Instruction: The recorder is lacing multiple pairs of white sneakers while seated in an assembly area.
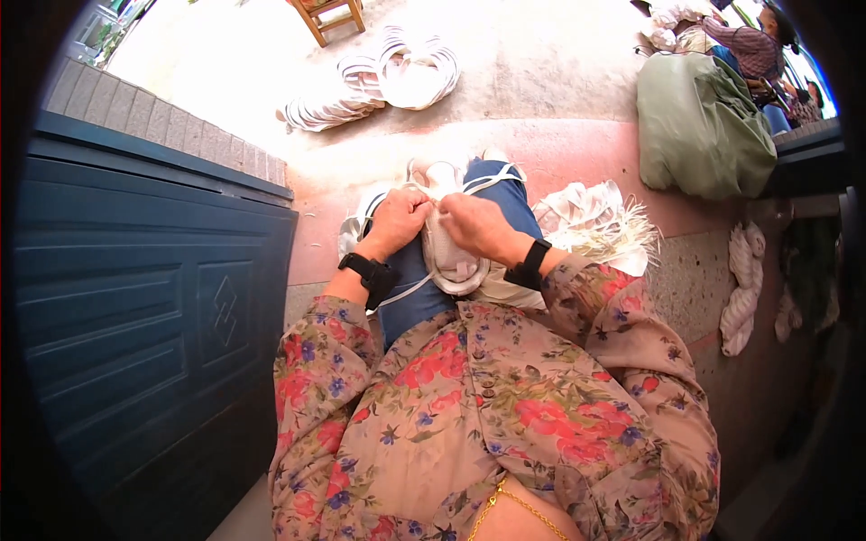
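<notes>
In my lap lies a pale, bag-like woven piece [451, 257] with a rounded lower end, between the two legs of my blue jeans. Its far edge is pinched in my left hand [395, 223], the fingers closed. Close beside it, my right hand [478, 223] is curled into a closed grip at the same edge; the fingertips and the exact strand in them are hidden. A flat white strip [492, 178] loops over my right knee. Another thin pale strip [410, 293] trails across my left thigh.
Beside my right leg sits a heap of pale strips with frayed ends [600, 225]. Coiled white bundles [397, 77] lie on the floor ahead. A blue panelled door [153, 288] stands left, a large green sack [699, 126] right. Another person [753, 45] sits beyond it.
</notes>
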Motion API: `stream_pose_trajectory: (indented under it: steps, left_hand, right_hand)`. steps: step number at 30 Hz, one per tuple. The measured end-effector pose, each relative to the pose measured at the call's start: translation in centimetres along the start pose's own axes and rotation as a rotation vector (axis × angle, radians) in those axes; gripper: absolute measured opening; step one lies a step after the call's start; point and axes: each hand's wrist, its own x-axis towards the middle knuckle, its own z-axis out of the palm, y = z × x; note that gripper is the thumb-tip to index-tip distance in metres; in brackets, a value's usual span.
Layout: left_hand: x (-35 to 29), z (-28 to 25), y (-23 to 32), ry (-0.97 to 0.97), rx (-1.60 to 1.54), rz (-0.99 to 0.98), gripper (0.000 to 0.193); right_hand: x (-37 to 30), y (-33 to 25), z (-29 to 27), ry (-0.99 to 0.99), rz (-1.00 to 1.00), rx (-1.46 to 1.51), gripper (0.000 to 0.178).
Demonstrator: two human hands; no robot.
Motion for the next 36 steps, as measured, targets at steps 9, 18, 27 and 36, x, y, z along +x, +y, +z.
stream_pose_trajectory:
  steps: [9, 18, 27, 36]
  left_hand:
    - [-0.2, 0.5, -0.1, 0.037, 0.158, -0.022, 0.017]
    - [-3.3, 0.5, 4.9, 0.169, 0.287, 0.339, 0.018]
    - [-1.7, 0.5, 6.7, 0.109, 0.131, 0.231, 0.011]
    - [-2.9, 0.3, 8.7, 0.218, -0.499, -0.204, 0.017]
  right_hand:
    - [1.5, 1.6, 2.6, 0.075, -0.128, -0.398, 0.009]
    - [-3.6, 0.1, -4.0, -0.014, -0.039, 0.111, 0.019]
    - [-1.5, 2.5, -2.2, 0.218, 0.310, 0.809, 0.027]
    - [-1.2, 0.2, -3.7, 0.119, 0.338, 1.052, 0.025]
